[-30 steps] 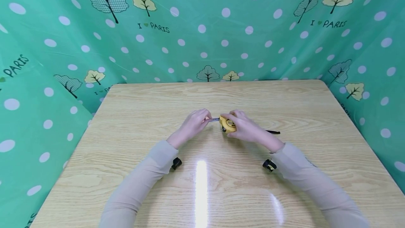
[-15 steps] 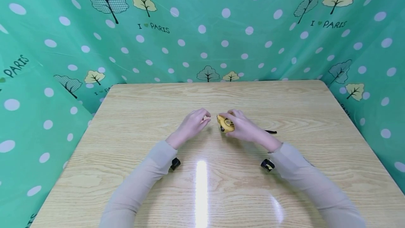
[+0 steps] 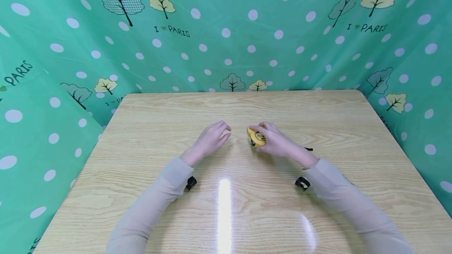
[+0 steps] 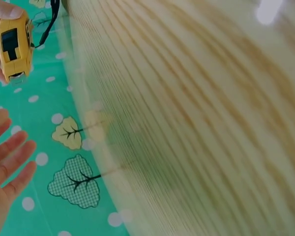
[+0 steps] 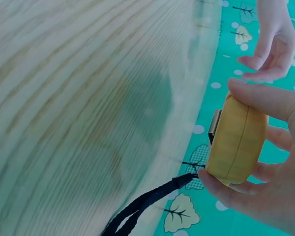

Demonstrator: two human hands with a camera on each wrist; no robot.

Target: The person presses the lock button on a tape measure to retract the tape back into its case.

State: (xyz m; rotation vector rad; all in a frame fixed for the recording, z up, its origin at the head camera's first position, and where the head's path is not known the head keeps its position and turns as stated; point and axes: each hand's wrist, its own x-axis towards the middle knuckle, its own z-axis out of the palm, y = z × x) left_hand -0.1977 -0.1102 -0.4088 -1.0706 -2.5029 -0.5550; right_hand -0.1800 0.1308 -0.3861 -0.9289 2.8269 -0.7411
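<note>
A yellow tape measure with black parts is gripped in my right hand, thumb and fingers around its case. In the right wrist view the tape measure shows a metal clip on its side and a black wrist strap hanging from one end. The left wrist view shows its metal end hook, and no blade is drawn out. My left hand is held to the left of the tape measure, apart from it, fingers loosely bent and holding nothing. Both hands are above the table.
The wood-grain table stretches under both hands. A green dotted curtain with printed trees hangs behind its far edge and at both sides. Black wrist cameras show beneath the left sleeve and right sleeve.
My left hand pinched the end of a short drawn-out blade; it has let go and moved left. The blade has gone back into the tape measure, which my right hand still grips.
</note>
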